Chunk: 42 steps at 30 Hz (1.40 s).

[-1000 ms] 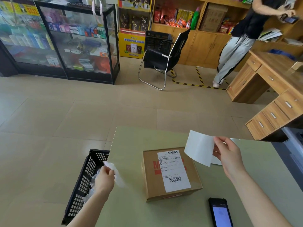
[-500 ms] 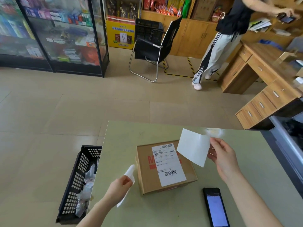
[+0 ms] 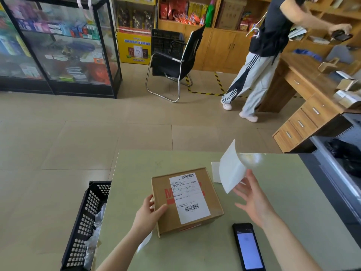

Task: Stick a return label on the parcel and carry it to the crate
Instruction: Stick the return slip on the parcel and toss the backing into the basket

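Head view: our left hand point(image 3: 148, 214) gripped the parcel point(image 3: 212, 195); our splayed right hand point(image 3: 256, 202) seemingly carried the return label point(image 3: 231, 171) — not yet stuck, crate point(image 3: 88, 222) trip pending.

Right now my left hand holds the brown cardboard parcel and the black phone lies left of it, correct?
No. In the head view the black phone lies right of the brown cardboard parcel, not left. The left hand does hold the parcel.
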Available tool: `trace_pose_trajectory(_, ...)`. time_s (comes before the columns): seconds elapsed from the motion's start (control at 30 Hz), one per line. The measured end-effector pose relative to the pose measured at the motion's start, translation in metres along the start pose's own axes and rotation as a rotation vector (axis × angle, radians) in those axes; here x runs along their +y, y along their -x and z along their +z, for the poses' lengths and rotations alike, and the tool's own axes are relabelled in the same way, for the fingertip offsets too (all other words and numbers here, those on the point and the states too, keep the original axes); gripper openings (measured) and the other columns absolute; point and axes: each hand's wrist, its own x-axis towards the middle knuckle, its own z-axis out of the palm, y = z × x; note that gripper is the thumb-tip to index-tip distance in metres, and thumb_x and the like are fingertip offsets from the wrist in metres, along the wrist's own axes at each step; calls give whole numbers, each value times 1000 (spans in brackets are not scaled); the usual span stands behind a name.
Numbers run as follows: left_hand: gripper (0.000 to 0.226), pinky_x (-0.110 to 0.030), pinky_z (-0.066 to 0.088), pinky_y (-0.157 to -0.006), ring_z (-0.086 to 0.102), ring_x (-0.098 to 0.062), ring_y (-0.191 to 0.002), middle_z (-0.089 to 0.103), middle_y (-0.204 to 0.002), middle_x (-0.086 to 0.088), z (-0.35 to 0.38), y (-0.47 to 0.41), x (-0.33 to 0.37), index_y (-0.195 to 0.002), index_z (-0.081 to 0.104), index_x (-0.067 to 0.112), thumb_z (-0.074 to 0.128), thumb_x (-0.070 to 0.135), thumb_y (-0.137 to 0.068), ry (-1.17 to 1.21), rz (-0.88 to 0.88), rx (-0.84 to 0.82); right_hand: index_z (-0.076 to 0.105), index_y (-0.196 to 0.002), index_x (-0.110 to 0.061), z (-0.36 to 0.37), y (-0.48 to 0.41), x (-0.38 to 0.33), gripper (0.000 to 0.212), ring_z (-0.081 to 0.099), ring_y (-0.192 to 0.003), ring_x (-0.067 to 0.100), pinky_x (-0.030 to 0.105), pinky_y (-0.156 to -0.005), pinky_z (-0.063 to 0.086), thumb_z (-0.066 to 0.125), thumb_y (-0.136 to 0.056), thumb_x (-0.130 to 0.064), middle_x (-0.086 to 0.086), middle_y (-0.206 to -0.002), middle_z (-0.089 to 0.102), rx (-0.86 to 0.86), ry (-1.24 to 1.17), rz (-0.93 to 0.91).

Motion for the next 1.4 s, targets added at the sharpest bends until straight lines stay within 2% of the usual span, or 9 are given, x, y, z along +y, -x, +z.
trace_pose_trajectory(0.17, 78, -32, 51, -89, 60, -21, -107, 55, -137, -6, 16, -4, -1, -147, 30, 19, 73, 28, -83, 73, -24, 58, 37, -137, -41, 3, -11, 30, 85, 33, -140, 27, 63, -115, 4, 38, -65, -86, 2, -145, 50, -83, -4, 166)
trace_pose_trajectory(0.43, 79, -36, 51, -96, 61, -23, -112, 56, -138, -7, 19, 1, 5, -148, 30, 25, 73, 34, -82, 70, -26, 79, 31, -143, -47, 3, -21, 49, 88, 41, -136, 25, 56, -117, 18, 33, -66, -89, 5, -146, 48, -194, -77, 158)
trace_pose_trajectory(0.63, 108, -31, 56, -89, 67, -10, -108, 58, -130, 9, 20, 7, 20, -142, 15, 57, 83, 49, -58, 121, 122, -126, 49, -133, -44, -16, -19, 28, 87, 53, -126, 24, 47, -105, 38, 36, -62, -91, 5, -133, 62, -190, -155, 67)
trace_pose_trajectory(0.77, 93, -39, 53, -95, 62, -16, -113, 52, -132, 10, 23, 9, 33, -126, 33, 65, 88, 48, -53, -65, 214, -148, 54, -132, -31, -21, -18, 4, 92, 58, -121, 30, 48, -107, 38, 49, -59, -85, 14, -129, 63, -187, -312, 29)
trace_pose_trajectory(0.83, 75, -36, 57, -87, 67, -11, -100, 58, -125, 9, 23, 9, 39, -114, 37, 69, 81, 53, -56, -138, 226, -69, 50, -134, -30, -20, -18, -7, 92, 57, -122, 32, 51, -109, 36, 50, -59, -83, 16, -132, 60, -189, -355, 17)
trace_pose_trajectory(1.0, 50, -35, 59, -77, 71, -9, -83, 69, -108, 4, 18, 2, 51, -115, 35, 61, 60, 68, -72, -203, 191, 98, 48, -137, -25, -19, -17, -21, 93, 51, -127, 36, 60, -106, 34, 49, -63, -81, 14, -139, 52, -180, -398, -11)
trace_pose_trajectory(1.17, 62, -33, 55, -70, 67, -13, -81, 67, -87, 12, 22, -7, 63, -135, 37, 36, 52, 65, -82, -279, 129, 175, 51, -133, -31, -18, -21, -21, 84, 50, -127, 28, 68, -102, 32, 51, -65, -79, 0, -136, 57, -134, -333, -49)
trace_pose_trajectory(1.27, 63, -38, 55, -81, 65, -23, -90, 66, -90, 6, 27, -11, 69, -139, 35, 28, 51, 59, -86, -290, 97, 182, 46, -137, -38, -13, -19, -18, 81, 44, -133, 18, 64, -110, 22, 53, -66, -76, -7, -140, 54, -115, -262, -87)
trace_pose_trajectory(1.4, 67, -40, 53, -87, 63, -26, -100, 62, -99, 6, 26, -12, 76, -144, 28, 26, 60, 43, -87, -290, 106, 138, 61, -123, -38, -3, -13, -21, 68, 43, -134, 10, 53, -117, 18, 66, -62, -68, -8, -139, 55, -119, -216, -173)
